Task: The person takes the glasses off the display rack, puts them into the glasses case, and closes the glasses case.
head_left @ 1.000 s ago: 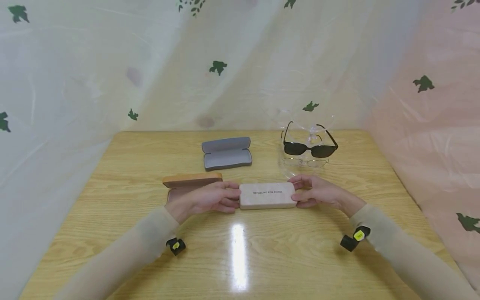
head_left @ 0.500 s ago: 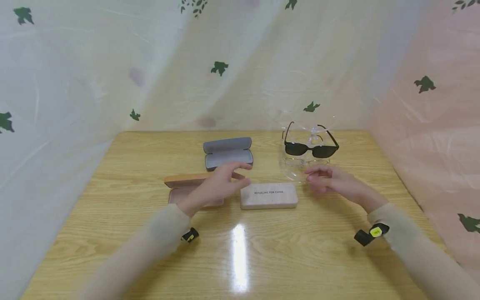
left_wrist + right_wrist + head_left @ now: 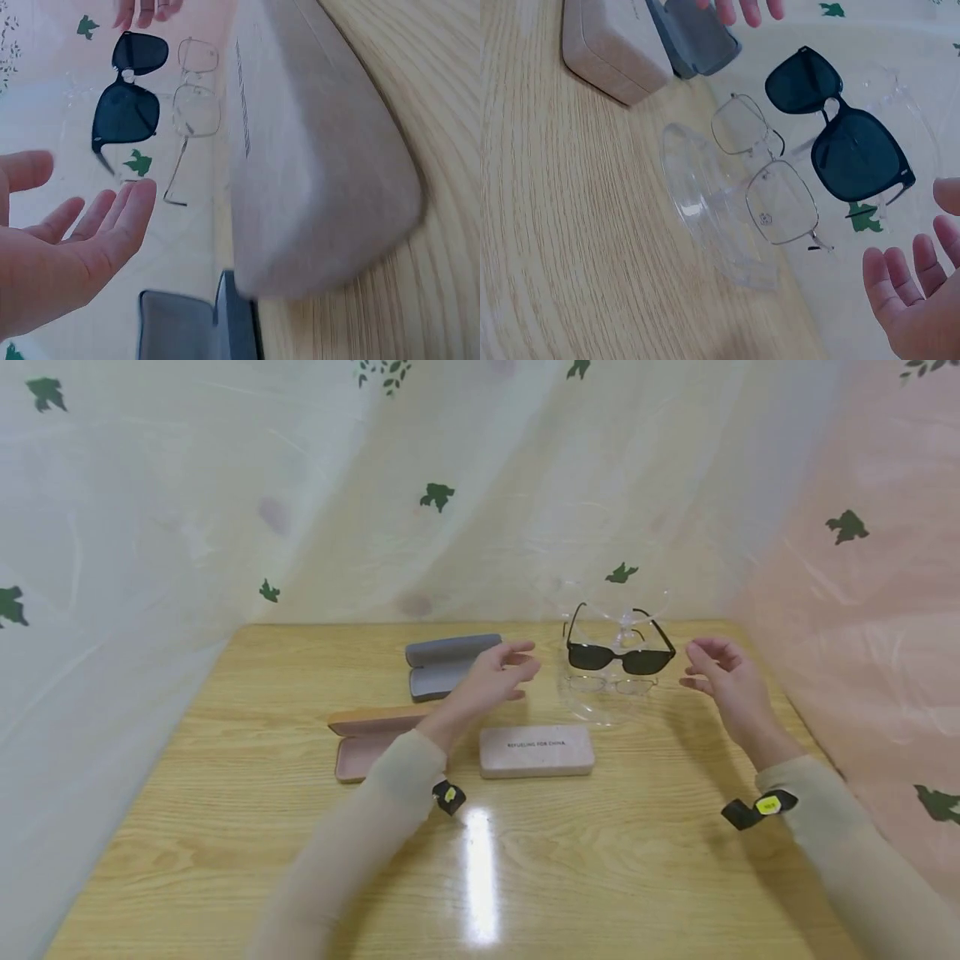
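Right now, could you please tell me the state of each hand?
Left hand: open, holding nothing, left of the black sunglasses.
Right hand: open, holding nothing, right of the black sunglasses.

Orange case (image 3: 363, 752) partly behind left sleeve (image 3: 405, 772); grey case (image 3: 180, 330) partly outside left wrist view

Bright up top, kinda dim at the wrists
Head view's pretty evenly lit, white glare streak (image 3: 481, 877) on the desk (image 3: 600, 868), soft shadow by the right sleeve (image 3: 855, 835). Wrist views are duller, close-up pale case (image 3: 322, 165) looks soft.
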{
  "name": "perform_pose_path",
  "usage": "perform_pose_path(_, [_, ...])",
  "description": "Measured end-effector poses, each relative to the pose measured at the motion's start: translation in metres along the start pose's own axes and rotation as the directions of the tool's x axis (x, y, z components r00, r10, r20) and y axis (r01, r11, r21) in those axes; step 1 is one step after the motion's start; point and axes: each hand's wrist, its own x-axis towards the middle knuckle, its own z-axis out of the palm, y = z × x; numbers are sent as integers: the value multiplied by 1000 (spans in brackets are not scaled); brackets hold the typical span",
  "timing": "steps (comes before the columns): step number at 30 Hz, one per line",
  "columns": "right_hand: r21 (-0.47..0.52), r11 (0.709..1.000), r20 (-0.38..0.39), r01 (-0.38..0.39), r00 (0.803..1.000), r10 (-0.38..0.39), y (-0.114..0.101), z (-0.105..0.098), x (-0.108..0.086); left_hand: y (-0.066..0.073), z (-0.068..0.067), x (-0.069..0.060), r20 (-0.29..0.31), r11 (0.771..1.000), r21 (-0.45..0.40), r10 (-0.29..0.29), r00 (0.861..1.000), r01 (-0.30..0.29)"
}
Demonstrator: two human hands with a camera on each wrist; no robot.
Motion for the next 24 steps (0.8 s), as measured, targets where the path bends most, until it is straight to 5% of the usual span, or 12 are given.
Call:
perform_pose_path(3, [37,999,-18,6,1000,-6,2,-3,1,1,11,12,-7,999,-44,-12,1000,11])
perform_pose_path(12, [137,990,85,-18,996,7,6,-6,5,0,33,43,-54,999,-38,-28,998,26])
perform_pose_path(18, [194,979,126,-70,991,45,6,-6,6,3,39,52,-52,993,-85,-90,995,85])
perform_pose_path(24, [132,987,147,-92,986,72,5,-5,6,5,43,57,-31,982,-146,-121,992,116])
